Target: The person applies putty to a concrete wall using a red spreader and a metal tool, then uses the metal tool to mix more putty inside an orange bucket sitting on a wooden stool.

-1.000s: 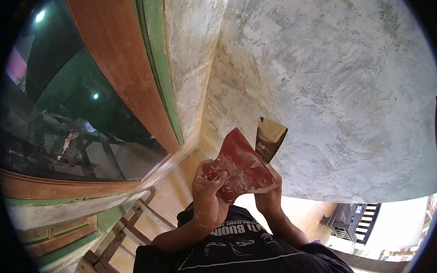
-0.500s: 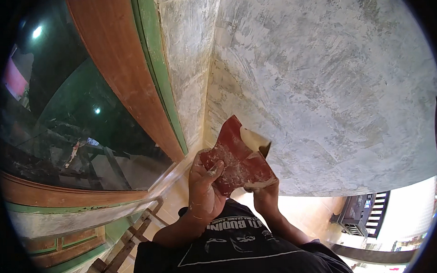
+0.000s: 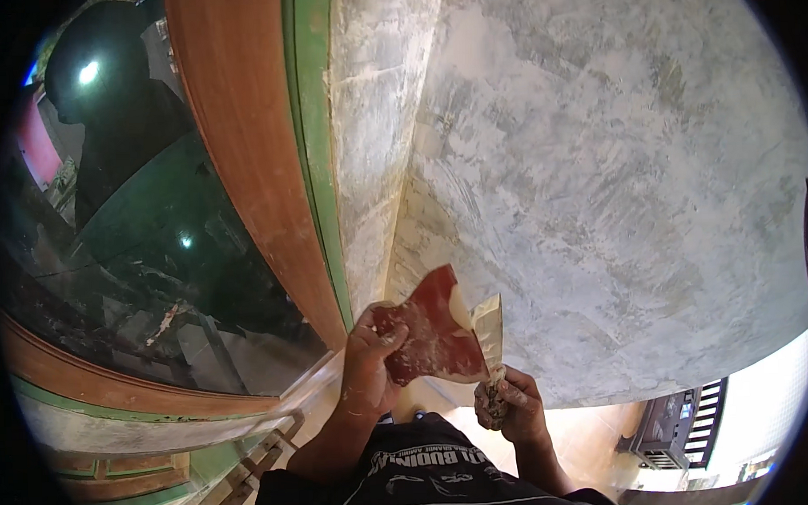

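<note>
An irregular dark red sheet, smeared with whitish putty, is gripped at its left edge by my left hand, thumb on top. A putty knife stands blade-up in my right hand, whose fingers wrap round its putty-caked handle. The pale metal blade is right beside the sheet's right edge; whether they touch I cannot tell. Both hands are in front of my black shirt, below a corner of patchy grey-white plastered walls.
On the left is a dark glass pane in a brown wooden frame with green trim. Wooden rungs like a ladder's stand at lower left. A black slatted bench is at lower right on tan floor tiles.
The putty knife has come out from behind the red sheet to its right side, and my right hand has moved down and right. The sheet sits lower. The view has shifted.
</note>
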